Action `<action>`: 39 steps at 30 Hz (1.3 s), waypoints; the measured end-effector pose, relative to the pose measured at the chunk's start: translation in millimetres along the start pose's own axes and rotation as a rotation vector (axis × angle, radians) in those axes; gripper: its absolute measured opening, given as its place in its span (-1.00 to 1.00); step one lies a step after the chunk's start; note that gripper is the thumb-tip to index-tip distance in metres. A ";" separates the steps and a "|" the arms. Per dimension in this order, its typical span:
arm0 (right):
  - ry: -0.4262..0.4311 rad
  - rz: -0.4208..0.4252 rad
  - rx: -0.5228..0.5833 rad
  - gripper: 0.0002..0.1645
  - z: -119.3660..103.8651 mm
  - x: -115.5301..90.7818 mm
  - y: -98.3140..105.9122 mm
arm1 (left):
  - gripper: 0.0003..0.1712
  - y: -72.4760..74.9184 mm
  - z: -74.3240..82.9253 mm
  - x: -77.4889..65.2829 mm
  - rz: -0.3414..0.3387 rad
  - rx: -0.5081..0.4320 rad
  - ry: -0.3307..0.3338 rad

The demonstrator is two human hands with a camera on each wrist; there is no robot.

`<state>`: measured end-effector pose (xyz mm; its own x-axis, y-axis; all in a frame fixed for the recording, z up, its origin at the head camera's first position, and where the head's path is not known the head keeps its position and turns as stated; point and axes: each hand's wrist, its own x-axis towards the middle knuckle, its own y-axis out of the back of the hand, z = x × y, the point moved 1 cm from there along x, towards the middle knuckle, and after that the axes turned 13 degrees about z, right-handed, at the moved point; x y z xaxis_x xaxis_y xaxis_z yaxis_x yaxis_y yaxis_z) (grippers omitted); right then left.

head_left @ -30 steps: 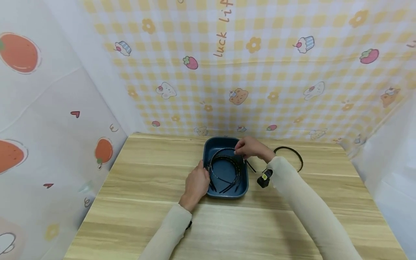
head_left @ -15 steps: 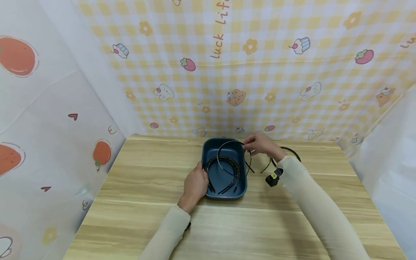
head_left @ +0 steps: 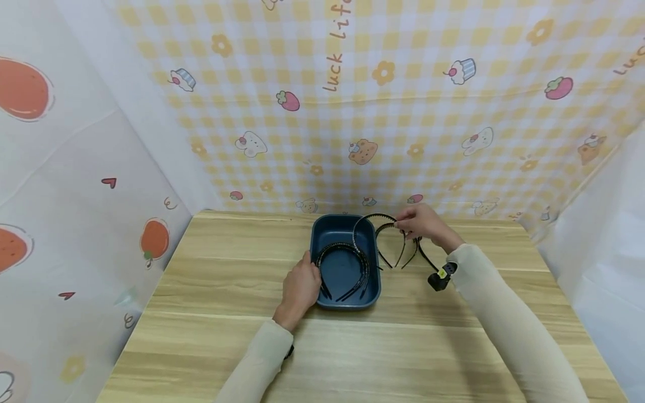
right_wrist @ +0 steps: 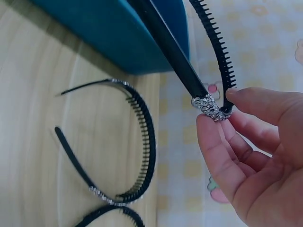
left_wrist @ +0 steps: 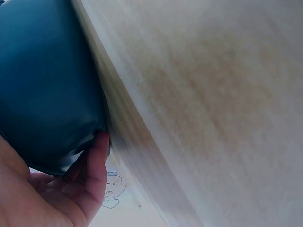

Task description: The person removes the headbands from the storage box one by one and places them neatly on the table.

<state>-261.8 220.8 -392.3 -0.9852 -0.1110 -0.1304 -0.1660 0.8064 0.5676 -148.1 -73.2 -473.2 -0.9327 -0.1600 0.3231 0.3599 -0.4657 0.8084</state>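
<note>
Headband [right_wrist: 177, 61], pinched by right hand [head_left: 420, 221] near blue tray [head_left: 347, 307], may snag its rim [head_left: 379, 282] if swung low; left hand [head_left: 300, 284] grips tray.

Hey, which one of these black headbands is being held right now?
The headband pinched at its sparkly part by the right hand; the other headbands rest in the blue tray or on the table.
</note>
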 end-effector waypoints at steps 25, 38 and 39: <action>-0.096 0.093 0.049 -0.65 50.3 -11.0 40.7 | -0.53 -2.2 -2.7 -0.9 0.000 0.002 0.004; -0.164 0.139 -0.003 -0.57 72.9 -22.3 66.2 | -0.53 -3.2 -1.8 0.2 -0.017 0.008 0.010; -0.173 0.143 0.005 -0.56 74.8 -22.9 67.9 | -0.52 -3.7 -1.7 0.1 -0.017 0.008 0.009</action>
<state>-247.3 321.5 -411.5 -0.9766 0.1056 -0.1873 -0.0250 0.8095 0.5865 -149.5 -73.0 -477.0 -0.9390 -0.1600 0.3043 0.3437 -0.4614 0.8179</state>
